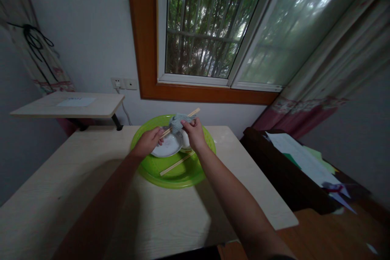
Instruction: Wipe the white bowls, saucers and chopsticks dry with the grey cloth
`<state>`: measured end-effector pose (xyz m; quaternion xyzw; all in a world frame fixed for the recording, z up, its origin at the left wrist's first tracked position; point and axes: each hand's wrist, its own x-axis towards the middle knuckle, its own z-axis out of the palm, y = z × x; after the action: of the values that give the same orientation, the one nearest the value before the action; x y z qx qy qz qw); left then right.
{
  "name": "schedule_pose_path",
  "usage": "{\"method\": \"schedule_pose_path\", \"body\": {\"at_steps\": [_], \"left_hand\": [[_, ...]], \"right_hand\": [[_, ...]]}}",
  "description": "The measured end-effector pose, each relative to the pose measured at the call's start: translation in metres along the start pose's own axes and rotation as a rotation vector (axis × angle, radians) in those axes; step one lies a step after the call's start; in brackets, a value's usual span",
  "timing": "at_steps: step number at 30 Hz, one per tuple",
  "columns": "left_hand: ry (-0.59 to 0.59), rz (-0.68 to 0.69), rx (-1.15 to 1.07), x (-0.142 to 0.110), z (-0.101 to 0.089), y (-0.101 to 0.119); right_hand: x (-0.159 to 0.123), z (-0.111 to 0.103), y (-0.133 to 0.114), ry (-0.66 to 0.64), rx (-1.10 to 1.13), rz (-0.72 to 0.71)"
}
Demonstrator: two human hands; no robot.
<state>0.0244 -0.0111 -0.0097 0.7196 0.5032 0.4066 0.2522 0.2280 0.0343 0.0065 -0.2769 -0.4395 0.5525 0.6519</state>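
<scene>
My left hand (149,142) is closed on the lower end of a pair of chopsticks (195,111), which slant up to the right above a green basin (176,183). In my right hand (194,132) is a grey-green cloth (179,122), wrapped round or lying against the middle of the chopsticks; which of the two I cannot tell. Beneath my hands a white plate (167,146) sits in the basin. A white bowl (185,142) beside it is partly hidden by my right hand. More chopsticks (175,164) lie in the basin's front part.
The basin rests on a pale wooden table (100,195). A small raised shelf (70,105) with a paper on it stands at the back left. Behind is a window (210,28); to the right, a dark brown piece of furniture (274,170) carries papers (304,162).
</scene>
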Motion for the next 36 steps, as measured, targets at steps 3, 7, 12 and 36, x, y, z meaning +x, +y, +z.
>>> {"method": "schedule_pose_path", "body": {"at_steps": [3,7,12,36], "left_hand": [[0.125,0.004,-0.007,0.001,-0.004,0.000],[0.207,0.020,-0.044,0.001,-0.005,-0.001],[0.222,0.045,-0.138,0.001,-0.006,0.003],[0.496,-0.170,-0.557,0.010,-0.014,-0.023]], "right_hand": [[0.000,-0.001,0.002,-0.055,-0.049,0.033],[-0.004,0.000,0.003,-0.185,-0.220,0.103],[-0.013,0.002,-0.001,-0.449,-0.490,0.157],[-0.016,-0.005,0.007,-0.766,-0.862,0.079]]}}
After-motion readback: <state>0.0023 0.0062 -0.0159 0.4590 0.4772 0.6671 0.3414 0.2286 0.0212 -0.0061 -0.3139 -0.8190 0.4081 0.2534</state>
